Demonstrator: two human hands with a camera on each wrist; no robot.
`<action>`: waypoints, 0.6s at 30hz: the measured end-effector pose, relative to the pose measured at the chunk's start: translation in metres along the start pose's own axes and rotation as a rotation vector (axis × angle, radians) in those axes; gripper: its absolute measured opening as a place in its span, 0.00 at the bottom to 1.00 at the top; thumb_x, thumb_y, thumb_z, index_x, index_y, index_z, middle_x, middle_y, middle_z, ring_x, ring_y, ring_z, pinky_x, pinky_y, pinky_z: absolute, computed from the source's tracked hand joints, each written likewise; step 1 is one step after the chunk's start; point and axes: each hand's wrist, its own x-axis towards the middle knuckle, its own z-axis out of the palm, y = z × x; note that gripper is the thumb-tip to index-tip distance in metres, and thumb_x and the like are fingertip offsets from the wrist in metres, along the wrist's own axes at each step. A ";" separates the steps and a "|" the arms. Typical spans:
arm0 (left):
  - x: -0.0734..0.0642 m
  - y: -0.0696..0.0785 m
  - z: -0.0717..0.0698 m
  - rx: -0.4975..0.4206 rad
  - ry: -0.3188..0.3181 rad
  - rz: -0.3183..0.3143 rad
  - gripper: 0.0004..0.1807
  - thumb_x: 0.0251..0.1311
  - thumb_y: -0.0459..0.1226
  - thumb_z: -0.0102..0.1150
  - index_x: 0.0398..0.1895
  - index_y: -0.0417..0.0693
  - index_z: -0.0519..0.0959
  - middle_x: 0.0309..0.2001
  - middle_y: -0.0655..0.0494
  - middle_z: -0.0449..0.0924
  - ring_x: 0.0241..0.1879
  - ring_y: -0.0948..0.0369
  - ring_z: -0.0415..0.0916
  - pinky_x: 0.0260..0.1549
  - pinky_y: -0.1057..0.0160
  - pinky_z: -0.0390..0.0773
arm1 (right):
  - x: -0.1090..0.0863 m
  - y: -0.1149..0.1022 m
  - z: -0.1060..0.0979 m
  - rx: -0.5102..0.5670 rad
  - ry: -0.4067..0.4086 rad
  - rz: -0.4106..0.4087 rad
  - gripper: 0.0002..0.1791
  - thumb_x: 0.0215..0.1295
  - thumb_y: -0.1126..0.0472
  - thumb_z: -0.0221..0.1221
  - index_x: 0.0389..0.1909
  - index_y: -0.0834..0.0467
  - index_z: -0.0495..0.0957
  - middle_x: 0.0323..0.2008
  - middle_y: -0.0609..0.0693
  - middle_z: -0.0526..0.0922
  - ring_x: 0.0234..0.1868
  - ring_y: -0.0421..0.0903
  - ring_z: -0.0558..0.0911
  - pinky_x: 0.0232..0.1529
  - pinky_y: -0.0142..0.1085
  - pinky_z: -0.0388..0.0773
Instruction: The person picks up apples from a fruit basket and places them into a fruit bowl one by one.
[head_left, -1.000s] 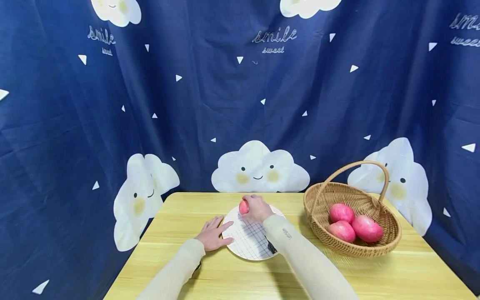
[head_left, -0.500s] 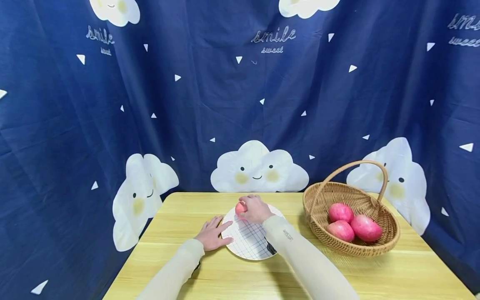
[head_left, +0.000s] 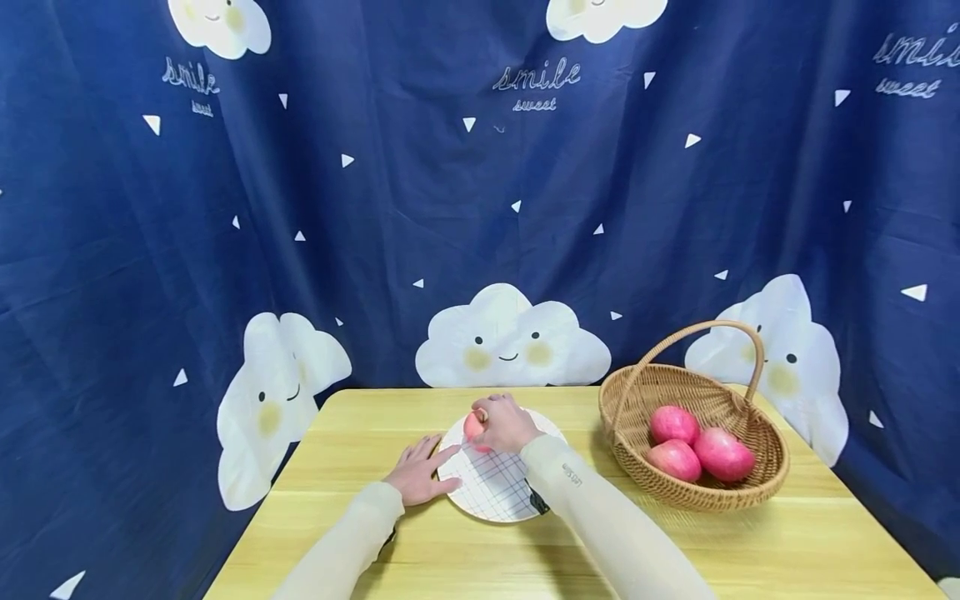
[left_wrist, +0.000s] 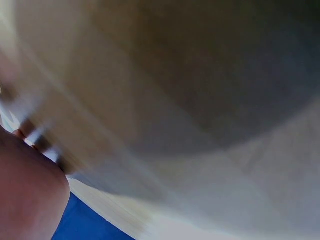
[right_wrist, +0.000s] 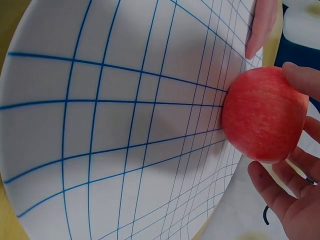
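A person's right hand (head_left: 510,427) curled loosely about a red apple (head_left: 474,427) on the far-left part of a round white plate (head_left: 491,492) printed with blue grid lines. Over the last second the fruit had shifted slightly left and nearer, and more of its side had come into sight past the fingers. Seen from the right wrist, the apple appeared to touch the plate, with the thumb against its skin and at least one fingertip standing clear of it; whether every other finger touched could not be told. The looser grasp suggested that the fruit's weight lay mostly on the plate and that the placing was all but done, though the hand had not let go. A round fruit, once freed, could have rolled toward the plate's edge.

The left hand (head_left: 420,473) stayed at the plate's left edge, its fingers straight and the thumb spread wide, holding nothing and seeming to steady the dish. The left wrist view was too blurred to show how firmly it pressed.

To the right on the wooden table (head_left: 450,554), a wicker basket (head_left: 693,496) with an arched handle held three more pink-red fruits (head_left: 722,454), unchanged over that second. A dark blue curtain (head_left: 420,208) with smiling clouds hung at the far side.
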 end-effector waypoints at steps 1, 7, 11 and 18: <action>-0.001 0.001 -0.001 -0.001 -0.003 -0.002 0.41 0.55 0.67 0.44 0.70 0.63 0.56 0.72 0.43 0.45 0.70 0.43 0.39 0.63 0.36 0.41 | 0.000 0.000 0.000 0.001 0.002 0.002 0.36 0.41 0.46 0.71 0.56 0.48 0.74 0.54 0.49 0.75 0.55 0.50 0.70 0.45 0.51 0.75; -0.003 0.006 -0.006 0.000 -0.011 -0.002 0.41 0.56 0.66 0.44 0.71 0.62 0.55 0.72 0.43 0.45 0.70 0.42 0.39 0.63 0.36 0.42 | -0.003 -0.001 -0.003 0.008 0.004 0.009 0.36 0.41 0.46 0.71 0.56 0.48 0.74 0.55 0.49 0.74 0.55 0.49 0.70 0.45 0.51 0.75; -0.001 0.005 -0.004 -0.026 -0.002 0.015 0.41 0.56 0.66 0.45 0.70 0.61 0.57 0.71 0.41 0.46 0.70 0.40 0.40 0.63 0.35 0.41 | -0.006 -0.001 -0.007 0.023 0.011 0.006 0.36 0.42 0.47 0.71 0.56 0.49 0.74 0.56 0.49 0.74 0.56 0.50 0.70 0.48 0.51 0.74; 0.002 -0.007 0.006 0.004 0.030 0.029 0.41 0.55 0.68 0.42 0.70 0.64 0.56 0.71 0.42 0.47 0.69 0.40 0.42 0.62 0.35 0.42 | -0.014 -0.005 -0.019 0.011 0.017 -0.030 0.36 0.44 0.46 0.70 0.58 0.49 0.72 0.58 0.51 0.72 0.59 0.52 0.69 0.51 0.51 0.73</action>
